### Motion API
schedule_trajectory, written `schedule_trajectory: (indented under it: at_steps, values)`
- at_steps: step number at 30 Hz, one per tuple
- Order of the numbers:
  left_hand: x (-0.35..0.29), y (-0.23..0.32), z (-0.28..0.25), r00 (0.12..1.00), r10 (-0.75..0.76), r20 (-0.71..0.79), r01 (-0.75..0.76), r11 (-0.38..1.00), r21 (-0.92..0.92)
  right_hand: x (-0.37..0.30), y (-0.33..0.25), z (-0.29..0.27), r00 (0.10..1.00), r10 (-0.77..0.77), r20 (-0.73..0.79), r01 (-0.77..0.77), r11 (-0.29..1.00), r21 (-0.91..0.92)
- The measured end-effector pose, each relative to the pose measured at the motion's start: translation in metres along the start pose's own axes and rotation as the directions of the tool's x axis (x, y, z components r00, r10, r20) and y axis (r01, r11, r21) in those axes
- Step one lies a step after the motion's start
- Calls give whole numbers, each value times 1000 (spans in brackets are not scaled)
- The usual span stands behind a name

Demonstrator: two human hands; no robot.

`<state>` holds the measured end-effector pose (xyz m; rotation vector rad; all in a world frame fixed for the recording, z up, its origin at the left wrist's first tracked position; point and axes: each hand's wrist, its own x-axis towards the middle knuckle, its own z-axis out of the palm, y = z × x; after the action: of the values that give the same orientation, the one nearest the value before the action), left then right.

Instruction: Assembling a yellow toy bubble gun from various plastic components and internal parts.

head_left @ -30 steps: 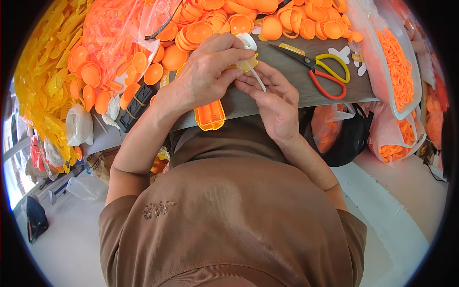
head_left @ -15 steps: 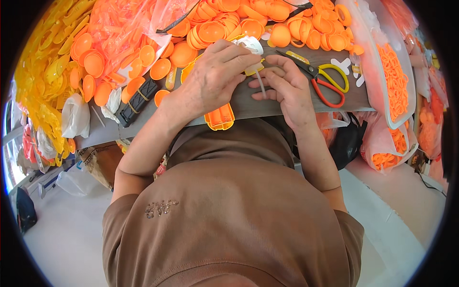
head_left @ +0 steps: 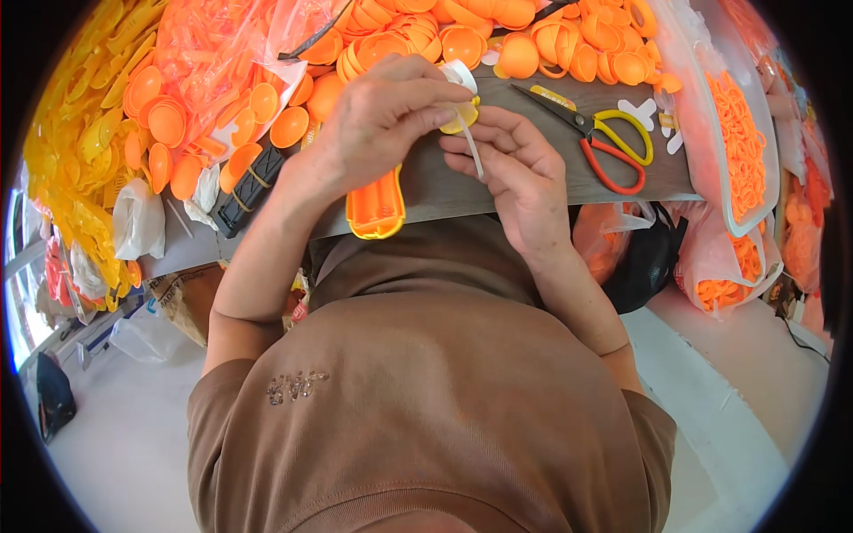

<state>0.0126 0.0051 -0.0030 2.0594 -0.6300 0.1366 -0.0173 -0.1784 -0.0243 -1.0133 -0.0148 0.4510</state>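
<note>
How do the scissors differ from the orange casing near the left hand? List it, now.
Colour: the scissors have dark blades, one yellow handle and one red; the casing shows orange with a yellowish rim.
Shape: the scissors' handles form open loops; the casing is a hollow trough.
View: the scissors lie uncovered on the table; the casing runs partly behind the left hand.
Shared: both look elongated.

Bright, diffuse light leaves the left hand (head_left: 384, 114) and right hand (head_left: 526, 182) fairly sharp, while glare whitens the far-left rim, orange cups (head_left: 520, 55) look heavily saturated, and fisheye distortion bends the counter (head_left: 426, 182) within a black, blue-fringed border.
</note>
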Motion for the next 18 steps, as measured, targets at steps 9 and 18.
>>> schedule_trajectory:
  at_steps: [9, 18]
  values:
    - [5, -10, -16, 976, -180, 122, 207, 942, -263, -4, 19, 7, 977, -205, 60, 207, 978, -23]
    - [5, -8, -25, 958, -230, 174, 282, 869, -407, 1, 28, 7, 938, -307, 159, 321, 944, -74]
